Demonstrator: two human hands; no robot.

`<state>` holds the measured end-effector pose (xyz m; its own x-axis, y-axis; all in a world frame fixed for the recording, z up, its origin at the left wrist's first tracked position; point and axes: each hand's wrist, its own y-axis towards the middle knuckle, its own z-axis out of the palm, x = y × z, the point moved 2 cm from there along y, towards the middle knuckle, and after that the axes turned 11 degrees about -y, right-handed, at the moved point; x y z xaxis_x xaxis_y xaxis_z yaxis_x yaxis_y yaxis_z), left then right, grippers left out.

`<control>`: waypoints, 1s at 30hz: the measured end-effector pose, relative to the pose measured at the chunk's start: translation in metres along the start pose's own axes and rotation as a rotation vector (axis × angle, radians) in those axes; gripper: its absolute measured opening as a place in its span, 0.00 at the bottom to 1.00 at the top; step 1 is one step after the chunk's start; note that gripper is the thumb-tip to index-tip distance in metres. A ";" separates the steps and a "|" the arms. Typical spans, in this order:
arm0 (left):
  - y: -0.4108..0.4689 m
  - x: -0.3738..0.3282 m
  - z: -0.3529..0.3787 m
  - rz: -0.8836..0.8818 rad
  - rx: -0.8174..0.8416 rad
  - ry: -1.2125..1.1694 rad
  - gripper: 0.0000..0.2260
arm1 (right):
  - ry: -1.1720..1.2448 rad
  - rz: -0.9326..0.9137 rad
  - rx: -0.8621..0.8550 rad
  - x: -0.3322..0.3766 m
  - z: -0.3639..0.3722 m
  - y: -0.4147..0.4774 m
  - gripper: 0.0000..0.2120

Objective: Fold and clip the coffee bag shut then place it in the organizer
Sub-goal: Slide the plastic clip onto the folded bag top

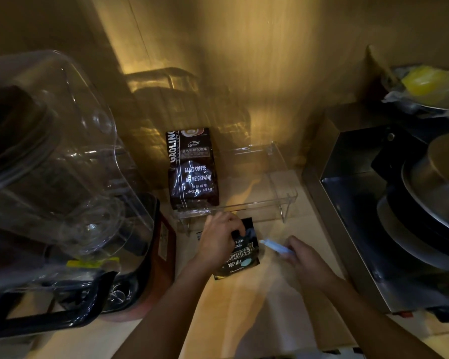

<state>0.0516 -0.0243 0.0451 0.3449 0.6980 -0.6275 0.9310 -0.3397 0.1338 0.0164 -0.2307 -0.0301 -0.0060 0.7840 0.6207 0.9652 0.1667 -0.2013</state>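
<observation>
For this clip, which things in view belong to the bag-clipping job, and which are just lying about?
In the job:
small black coffee bag, held by the left hand
pale blue clip, in the right hand
clear organizer

Lying about:
large coffee bag standing in the organizer
blender
metal appliance

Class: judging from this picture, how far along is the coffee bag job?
Done: nothing is finished for certain. In hand: the left hand grips the top of the small bag; the right hand brings the pale clip near, not yet on. Left: clipping, then placing it in the clear organizer.
</observation>
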 end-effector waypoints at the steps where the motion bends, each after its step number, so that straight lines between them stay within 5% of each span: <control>1: 0.000 0.000 0.000 -0.012 0.013 0.017 0.14 | 0.028 -0.054 -0.017 0.008 -0.004 0.002 0.04; 10: -0.001 0.006 -0.006 -0.061 0.054 -0.103 0.10 | 0.127 -0.104 -0.205 0.027 -0.026 -0.001 0.01; 15: -0.003 0.004 -0.004 0.022 0.052 -0.130 0.10 | 0.060 -0.240 -0.083 0.043 -0.019 -0.003 0.02; 24: -0.001 0.003 -0.004 0.031 -0.012 -0.076 0.06 | -0.105 -0.214 -0.130 0.051 -0.019 0.011 0.08; 30: -0.004 0.001 -0.005 -0.019 -0.035 -0.099 0.08 | -0.286 -0.354 -0.267 0.055 -0.019 0.009 0.12</control>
<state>0.0486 -0.0189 0.0477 0.3152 0.6379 -0.7027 0.9414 -0.3039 0.1464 0.0300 -0.1972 0.0171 -0.3784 0.8456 0.3764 0.9241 0.3216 0.2064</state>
